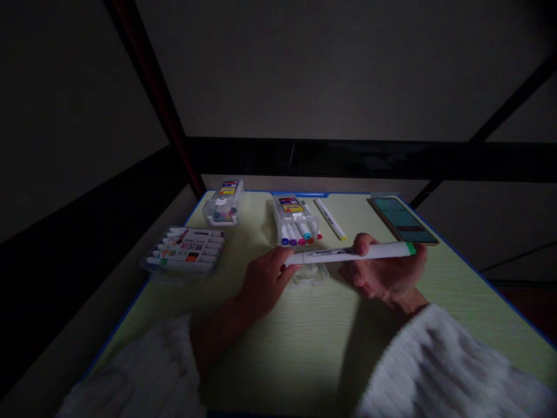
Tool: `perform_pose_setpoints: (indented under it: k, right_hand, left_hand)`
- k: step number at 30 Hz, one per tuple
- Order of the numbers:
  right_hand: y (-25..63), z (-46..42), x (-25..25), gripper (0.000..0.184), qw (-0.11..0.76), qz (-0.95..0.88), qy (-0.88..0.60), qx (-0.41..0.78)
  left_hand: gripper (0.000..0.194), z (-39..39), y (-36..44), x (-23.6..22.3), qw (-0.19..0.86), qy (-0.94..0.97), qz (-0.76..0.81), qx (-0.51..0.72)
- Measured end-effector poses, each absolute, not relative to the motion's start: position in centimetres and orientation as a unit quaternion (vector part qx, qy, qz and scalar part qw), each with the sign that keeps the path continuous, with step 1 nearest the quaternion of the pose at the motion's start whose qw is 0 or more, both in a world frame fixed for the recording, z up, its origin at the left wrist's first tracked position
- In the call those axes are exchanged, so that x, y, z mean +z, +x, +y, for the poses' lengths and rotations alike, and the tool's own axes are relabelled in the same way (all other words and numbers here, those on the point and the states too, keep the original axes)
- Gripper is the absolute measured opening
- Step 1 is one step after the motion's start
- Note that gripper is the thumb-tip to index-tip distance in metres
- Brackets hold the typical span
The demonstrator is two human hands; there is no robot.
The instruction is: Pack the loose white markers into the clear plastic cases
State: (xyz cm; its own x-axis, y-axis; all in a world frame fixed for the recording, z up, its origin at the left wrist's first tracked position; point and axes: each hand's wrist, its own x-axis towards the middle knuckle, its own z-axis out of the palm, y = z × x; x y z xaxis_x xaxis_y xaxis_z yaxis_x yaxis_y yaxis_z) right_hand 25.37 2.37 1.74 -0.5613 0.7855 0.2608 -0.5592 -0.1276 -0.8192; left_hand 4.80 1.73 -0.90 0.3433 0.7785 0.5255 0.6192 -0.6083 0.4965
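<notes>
A white marker (331,255) with a green end is held level above the table, spanning both hands. My left hand (263,278) pinches its left end between thumb and fingers. My right hand (385,273) grips the other half, thumb on the near side and fingers beneath, close to the green end. Just behind the marker stands a clear plastic marker case (281,223), its open front showing several coloured marker ends. Its clear lid (307,276) lies partly hidden below the held marker. A second white marker (329,219) with a yellow tip rests on the table behind.
A flat clear case of markers (187,251) lies at the left edge of the pale green table (278,360). Behind it is another clear case (221,203). A phone (402,219) lies at the back right. A wall (331,75) rises behind the table.
</notes>
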Motion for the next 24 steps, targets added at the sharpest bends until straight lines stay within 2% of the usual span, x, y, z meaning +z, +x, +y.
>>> perform_pose_setpoints:
  k: [8, 24]
  right_hand:
    - [25.32, 2.25, 2.17, 0.045, 0.428, -0.511, -0.099, 0.739]
    - [25.24, 2.53, 1.46, 0.041, 0.447, -0.519, -0.084, 0.723]
  left_hand:
    - [0.023, 1.76, 4.96, -0.88, 0.183, 0.750, 0.492, 0.402]
    - [0.044, 1.72, 5.01, -1.24, 0.193, 0.756, 0.462, 0.422]
